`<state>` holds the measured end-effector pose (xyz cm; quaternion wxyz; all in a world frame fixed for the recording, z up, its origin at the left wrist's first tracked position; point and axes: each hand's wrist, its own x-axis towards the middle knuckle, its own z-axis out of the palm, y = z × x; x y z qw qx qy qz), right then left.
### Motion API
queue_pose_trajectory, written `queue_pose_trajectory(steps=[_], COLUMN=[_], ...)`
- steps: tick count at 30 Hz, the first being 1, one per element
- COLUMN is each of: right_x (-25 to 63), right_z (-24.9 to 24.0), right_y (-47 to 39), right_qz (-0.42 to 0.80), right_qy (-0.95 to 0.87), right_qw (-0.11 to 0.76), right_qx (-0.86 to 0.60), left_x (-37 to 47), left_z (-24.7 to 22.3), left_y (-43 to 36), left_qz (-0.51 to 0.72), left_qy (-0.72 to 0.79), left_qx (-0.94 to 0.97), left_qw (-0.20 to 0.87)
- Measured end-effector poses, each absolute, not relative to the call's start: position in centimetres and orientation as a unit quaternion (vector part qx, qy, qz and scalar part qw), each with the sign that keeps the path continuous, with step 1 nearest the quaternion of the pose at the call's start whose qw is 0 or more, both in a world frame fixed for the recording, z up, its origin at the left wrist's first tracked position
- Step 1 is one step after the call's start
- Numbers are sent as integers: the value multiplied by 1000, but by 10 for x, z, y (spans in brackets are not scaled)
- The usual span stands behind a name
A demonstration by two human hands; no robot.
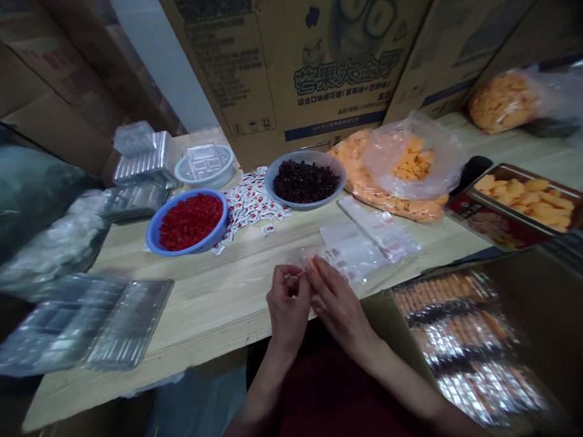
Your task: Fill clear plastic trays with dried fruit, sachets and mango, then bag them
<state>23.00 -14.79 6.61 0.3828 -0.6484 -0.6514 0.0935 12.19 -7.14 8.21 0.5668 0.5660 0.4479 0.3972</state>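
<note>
While the head view looks down over the desk [212,294], both hands meet near its front edge at a small clear packet [309,255], which shows a hint of orange. The left hand [288,306] is curled, thumb and forefinger brought together on the packet; the right hand [341,306] has its fingers nearly straight and close together, pressed on the other side of it. Their grip hides most of the packet.

Just beyond the hands lie flat clear bags [357,251]. Farther left, a blue bowl [190,249] holds red pieces [191,221], next to scattered printed sachets [253,197] and a pale bowl [298,206] of dark pieces [304,180]. A large bag of orange pieces [391,205] lies to the right of that bowl. Clear plastic trays [127,323] lie at the desk's left end, and an open carton [403,342] of wrapped packs [450,296] is at the right.
</note>
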Motion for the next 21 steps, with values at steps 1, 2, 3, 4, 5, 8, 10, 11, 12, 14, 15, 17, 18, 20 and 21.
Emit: queue_pose_trajectory(steps=[1,2,3,4,5,8,10,11,12,14,15,17,18,20,21], right_x=[232,236,242,249,257,288,314,328,342,368,379,399,408,425,434], right_z=[72,78,84,89,94,110,122,128,134,142,143,136,127,102,87], right_y=[-150,-151,-153,-156,-159,-179,-205,-222,-244,-294,-322,-381,-409,-461,-483], right_qz=[86,86,95,112,134,210,219,201,168,75,19,-83,-126,-174,-186], right_qy=[-643,-632,-620,-603,-579,-465,-380,-341,-304,-231,-198,-147,-122,-73,-50], right_qw=[408,432,452,470,491,569,607,616,619,612,605,581,567,534,526], right_qx=[-642,-637,-635,-635,-637,-645,-663,-681,-704,-752,-771,-796,-805,-824,-828], left_x=[124,126,129,133,136,145,148,149,149,149,148,148,149,151,153], left_z=[90,97,103,108,112,116,110,105,100,87,81,70,66,62,61], left_y=[-76,-80,-83,-85,-86,-81,-73,-69,-65,-58,-56,-56,-58,-64,-67], left_qz=[398,401,408,415,420,425,430,432,432,425,419,401,391,373,364], left_qy=[437,419,395,367,341,307,320,330,340,359,368,385,392,405,412], left_qx=[586,604,617,624,626,615,606,604,602,601,600,601,603,610,613], left_qw=[554,546,545,551,561,589,587,583,579,574,573,574,574,569,567])
